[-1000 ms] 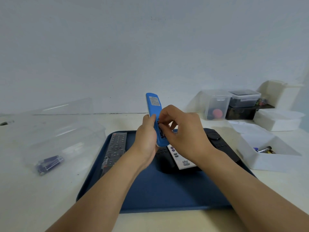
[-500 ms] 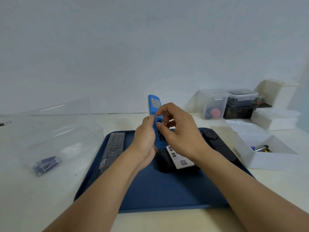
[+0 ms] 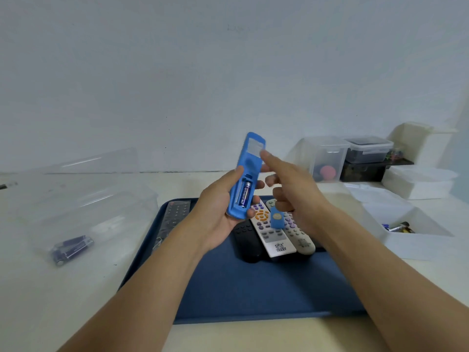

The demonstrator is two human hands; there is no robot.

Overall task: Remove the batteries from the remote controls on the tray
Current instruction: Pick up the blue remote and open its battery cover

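A: Why was the bright blue plastic remote (image 3: 247, 174) upright above the dark blue tray (image 3: 253, 293)?

B: The left hand (image 3: 218, 212) gripped it, compartment facing the person, exposing the purple battery (image 3: 244, 193).

A: And the right hand (image 3: 291, 196)?

B: Forefinger outstretched, lower fingers pinching the small blue cover (image 3: 277, 219).

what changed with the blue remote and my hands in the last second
The right hand pulled off the blue battery cover, which it now holds beside the remote, baring a battery in the open compartment. The left hand still grips the blue remote, now tilted rightward. The other remotes stay on the tray.
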